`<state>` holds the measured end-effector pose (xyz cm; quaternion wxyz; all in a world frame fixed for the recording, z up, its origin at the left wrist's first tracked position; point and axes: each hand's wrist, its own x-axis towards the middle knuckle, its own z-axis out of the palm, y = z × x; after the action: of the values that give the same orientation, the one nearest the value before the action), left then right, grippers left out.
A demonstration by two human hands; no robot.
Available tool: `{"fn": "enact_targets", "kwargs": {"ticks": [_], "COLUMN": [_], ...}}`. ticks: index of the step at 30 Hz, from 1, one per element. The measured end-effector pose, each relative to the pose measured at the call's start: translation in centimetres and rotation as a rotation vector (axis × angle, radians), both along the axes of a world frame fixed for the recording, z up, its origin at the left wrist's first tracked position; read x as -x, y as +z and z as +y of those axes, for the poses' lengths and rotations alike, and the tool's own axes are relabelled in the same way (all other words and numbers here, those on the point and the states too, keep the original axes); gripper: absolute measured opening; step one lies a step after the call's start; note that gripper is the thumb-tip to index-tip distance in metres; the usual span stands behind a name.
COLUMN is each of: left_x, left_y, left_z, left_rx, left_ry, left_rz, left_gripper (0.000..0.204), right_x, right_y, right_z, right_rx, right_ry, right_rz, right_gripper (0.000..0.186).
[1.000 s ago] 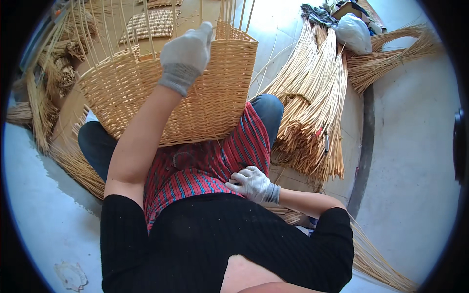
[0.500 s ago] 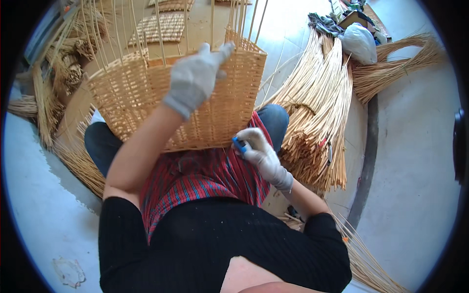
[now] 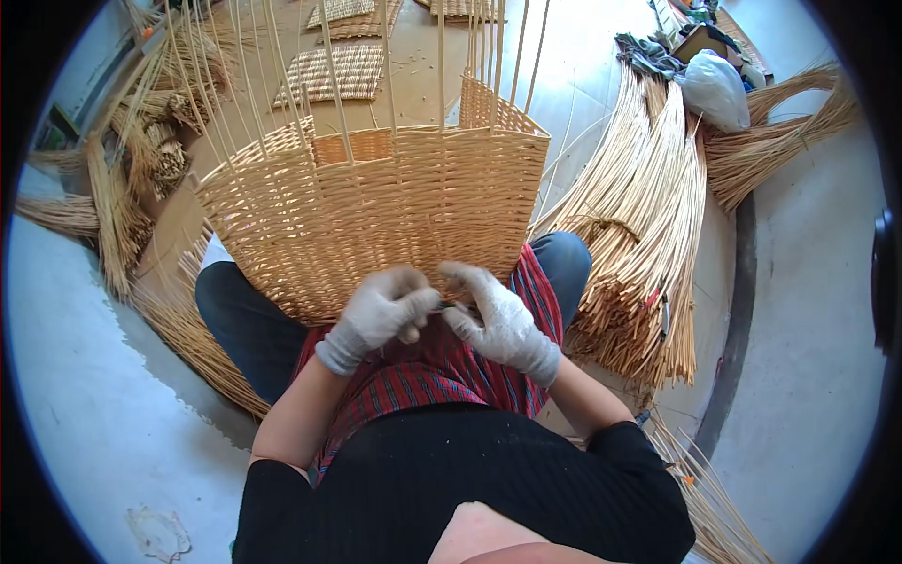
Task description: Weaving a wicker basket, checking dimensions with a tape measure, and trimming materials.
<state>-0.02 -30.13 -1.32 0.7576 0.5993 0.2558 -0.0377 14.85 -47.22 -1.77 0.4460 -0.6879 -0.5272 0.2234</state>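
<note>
A partly woven wicker basket (image 3: pixel 376 216) stands against my lap, its tall upright stakes rising from the rim. In front of its lower edge my two gloved hands are close together. My left hand (image 3: pixel 381 310) is closed, thumb and fingers pinched toward a small dark object (image 3: pixel 443 306). From the other side my right hand (image 3: pixel 498 321) has its thumb and fingers curled about the same object. What kind of thing it is cannot be made out; the fingers mostly cover it. A red striped apron (image 3: pixel 404 385) lies across my lap under both hands.
Large bundles of pale wicker rods (image 3: pixel 629 254) lie on the floor at right, beside a white plastic bag (image 3: pixel 714 89). More rod bundles (image 3: pixel 117 216) lie at left. Flat woven panels (image 3: pixel 331 73) rest on the floor beyond the basket.
My left hand has come down from the basket's rim to meet my right hand. The small blue tool seen in my right hand is now mostly hidden, with only a dark bit showing.
</note>
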Motion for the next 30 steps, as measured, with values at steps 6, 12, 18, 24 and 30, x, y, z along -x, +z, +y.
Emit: {"fn": "enact_targets", "kwargs": {"ticks": [6,12,18,24,30], "left_x": [2.2,1.8,-1.2,-6.3,-11.1], "left_y": [0.4,-3.8,-2.3,-1.3,-0.5], "left_z": [1.6,2.2,6.7,11.8,16.9], "left_rx": [-1.399,-1.706,-1.67,-1.768,-1.834], "left_ry": [0.16,-0.092,-0.082,-0.058,-0.083], "left_rz": [0.002,0.242,0.2,0.336,0.308], "left_gripper": [0.061,0.083,0.09,0.092,0.093], "right_x": [-2.8,-5.4,-7.2,-5.7,-6.5], "right_y": [-0.3,0.5,-0.5,-6.9,-13.4], "right_z": [-0.9,3.7,9.1,6.3,9.8], "right_rx": [0.46,0.159,0.044,0.299,0.131], "right_ry": [-0.044,-0.113,-0.227,-0.269,-0.396], "right_rz": [0.135,0.425,0.565,0.367,0.68], "right_gripper": [0.029,0.047,0.047,0.046,0.048]}}
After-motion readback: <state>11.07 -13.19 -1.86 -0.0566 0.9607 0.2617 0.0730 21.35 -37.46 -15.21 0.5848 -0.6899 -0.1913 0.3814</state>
